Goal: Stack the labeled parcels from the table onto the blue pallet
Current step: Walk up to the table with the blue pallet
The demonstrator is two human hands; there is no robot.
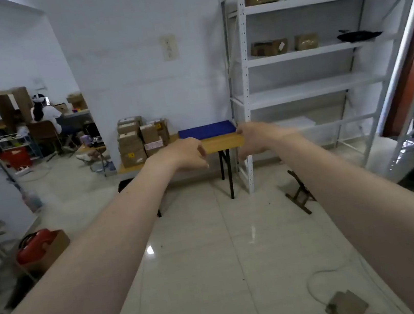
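Both bare arms are seen stretched forward over a tiled floor (214, 249). The left hand (186, 154) is held in the air with the palm down; its fingers (201, 155) are loosely curled and nothing is gripped. The right hand (254, 140) is blurred; its fingers (243, 155) appear bent downward and slack, with nothing pinched, though finer detail cannot be told. The two hands are near each other and overlap the front edge of a wooden tabletop (225, 143) in view. The table itself stands further off against the wall (130, 47). The parcels (131, 144), brown cartons with labels, are stacked in a few columns on the left part of the tabletop. The blue pallet (207, 130) lies flat on the right part, just beside them. A white shelf (311, 88) stands to the right of the table, and a few wrapped boxes and bottles are noted on its upper levels. A seated person (43, 114) is seen at a desk in the back left. A cable (322, 274) trails on the floor at lower right.
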